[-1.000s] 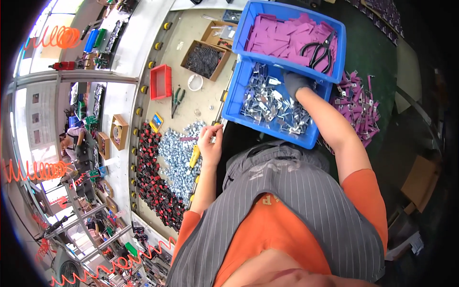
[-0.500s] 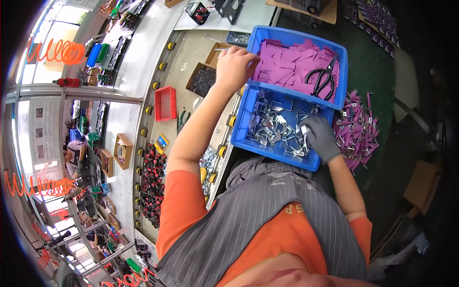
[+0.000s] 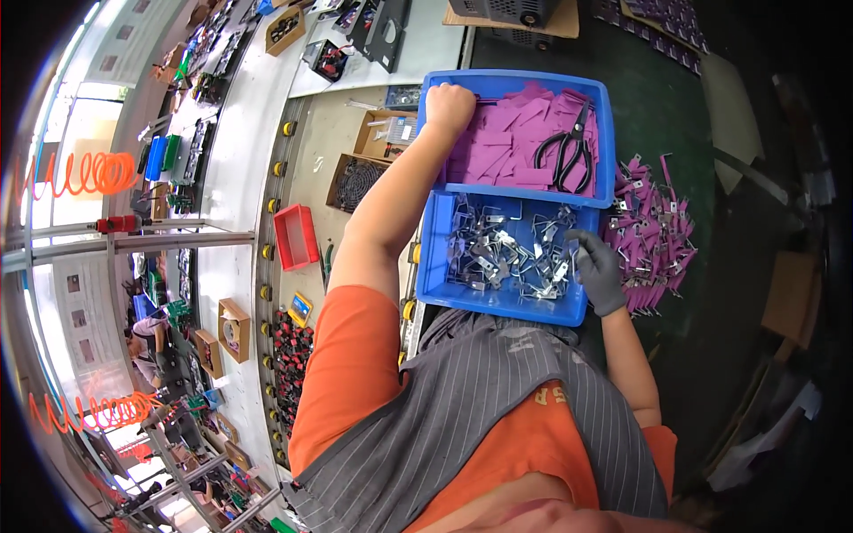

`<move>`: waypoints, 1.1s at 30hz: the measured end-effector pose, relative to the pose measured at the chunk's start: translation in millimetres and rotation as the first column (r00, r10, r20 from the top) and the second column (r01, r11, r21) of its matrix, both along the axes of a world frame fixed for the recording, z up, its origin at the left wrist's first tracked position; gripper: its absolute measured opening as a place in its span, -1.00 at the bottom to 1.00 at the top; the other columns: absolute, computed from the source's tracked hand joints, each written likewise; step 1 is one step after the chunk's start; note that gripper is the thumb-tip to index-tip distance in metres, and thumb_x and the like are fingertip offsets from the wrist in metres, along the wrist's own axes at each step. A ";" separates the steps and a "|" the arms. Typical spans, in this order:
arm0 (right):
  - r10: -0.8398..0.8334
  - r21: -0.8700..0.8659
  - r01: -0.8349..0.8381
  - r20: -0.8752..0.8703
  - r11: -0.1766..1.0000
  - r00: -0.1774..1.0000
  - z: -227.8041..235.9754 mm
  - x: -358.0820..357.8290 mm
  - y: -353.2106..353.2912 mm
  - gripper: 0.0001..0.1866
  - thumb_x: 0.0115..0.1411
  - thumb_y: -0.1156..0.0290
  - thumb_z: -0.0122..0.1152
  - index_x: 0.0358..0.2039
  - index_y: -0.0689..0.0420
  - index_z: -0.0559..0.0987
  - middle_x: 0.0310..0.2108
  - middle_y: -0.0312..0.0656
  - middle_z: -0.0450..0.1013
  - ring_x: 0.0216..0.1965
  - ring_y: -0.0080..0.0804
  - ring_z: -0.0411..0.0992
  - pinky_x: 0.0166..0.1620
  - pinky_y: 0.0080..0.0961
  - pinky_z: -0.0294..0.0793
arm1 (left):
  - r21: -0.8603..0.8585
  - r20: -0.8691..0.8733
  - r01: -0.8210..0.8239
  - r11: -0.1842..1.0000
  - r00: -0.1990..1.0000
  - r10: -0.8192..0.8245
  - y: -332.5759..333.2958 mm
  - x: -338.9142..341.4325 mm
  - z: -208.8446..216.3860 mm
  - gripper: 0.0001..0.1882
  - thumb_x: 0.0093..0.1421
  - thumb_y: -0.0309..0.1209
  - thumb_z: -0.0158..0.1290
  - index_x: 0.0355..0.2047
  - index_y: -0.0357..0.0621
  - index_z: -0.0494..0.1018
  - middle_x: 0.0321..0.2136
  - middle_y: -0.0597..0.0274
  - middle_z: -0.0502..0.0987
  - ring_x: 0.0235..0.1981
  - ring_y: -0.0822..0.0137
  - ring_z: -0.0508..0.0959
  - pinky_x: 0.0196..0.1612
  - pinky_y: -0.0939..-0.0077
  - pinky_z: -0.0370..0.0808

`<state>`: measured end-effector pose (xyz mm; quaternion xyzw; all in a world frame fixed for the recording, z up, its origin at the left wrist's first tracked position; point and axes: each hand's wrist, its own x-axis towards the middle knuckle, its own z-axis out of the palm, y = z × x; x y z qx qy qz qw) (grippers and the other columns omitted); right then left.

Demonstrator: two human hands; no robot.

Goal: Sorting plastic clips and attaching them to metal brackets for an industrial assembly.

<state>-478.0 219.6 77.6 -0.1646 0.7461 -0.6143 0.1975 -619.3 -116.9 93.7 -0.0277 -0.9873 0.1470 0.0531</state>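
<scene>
My bare left hand is closed in a loose fist over the left side of the upper blue bin, which is full of flat purple strips; its fingertips are hidden. My right hand, in a grey glove, is at the right side of the lower blue bin. Its fingers are curled round a small bent metal bracket, partly covered by the glove. Many more loose metal brackets lie in that bin. Black-handled snips rest on the purple strips.
Right of the bins lies a heap of brackets with purple strips on them. To the left, a workbench holds a red tray, a box of black coiled parts and red-and-black parts. A cardboard box stands far right.
My left hand has moved from the bench-side edge of the upper bin in over its left side, fingers now curled under. My right hand has shifted slightly toward the lower bin's right wall.
</scene>
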 end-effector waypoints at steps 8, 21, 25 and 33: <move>-0.007 -0.026 0.007 -0.018 1.000 1.000 3.8 -3.4 -2.7 -0.70 0.14 0.52 -0.07 -0.11 0.15 0.49 -0.50 -0.22 0.39 -0.50 -0.49 0.37 -0.40 -0.57 0.35 | 0.549 -0.054 -0.083 0.831 0.989 0.135 15.4 21.7 30.9 -0.74 0.09 -0.24 0.00 -0.42 -0.15 0.56 -0.47 0.09 0.58 -0.39 0.07 0.56 -0.38 0.32 0.47; 0.065 -0.087 -0.060 0.062 0.994 0.996 19.5 -1.4 10.0 -0.69 0.12 0.57 -0.05 -0.10 0.22 0.49 -0.34 -0.20 0.41 -0.31 -0.49 0.38 -0.29 -0.59 0.38 | 0.901 0.294 -0.264 -0.343 0.955 0.036 82.6 139.2 73.4 -0.90 0.01 -0.46 0.21 -0.51 -0.23 0.54 -0.59 0.43 0.50 -0.54 0.64 0.40 -0.47 0.75 0.30; 0.103 -0.151 -0.086 0.105 0.985 0.989 60.9 4.6 29.7 -0.74 0.10 0.62 -0.04 -0.18 0.24 0.51 -0.33 -0.25 0.42 -0.34 -0.61 0.39 -0.35 -0.68 0.42 | 0.973 0.108 -0.095 -0.208 0.993 0.049 114.6 167.4 63.8 -0.81 -0.08 -0.48 0.27 -0.62 -0.24 0.44 -0.50 0.29 0.55 -0.52 0.53 0.45 -0.45 0.69 0.34; 0.386 0.075 -0.408 -0.514 0.910 0.766 142.2 3.7 45.7 -0.75 -0.05 0.58 0.04 -0.30 0.15 0.55 -0.39 -0.17 0.44 -0.40 -0.28 0.44 -0.34 -0.45 0.44 | 0.896 -0.097 0.110 0.430 0.994 -0.051 129.1 185.8 72.0 -0.84 -0.09 -0.53 0.22 -0.59 -0.21 0.41 -0.40 0.27 0.58 -0.60 0.48 0.51 -0.51 0.63 0.43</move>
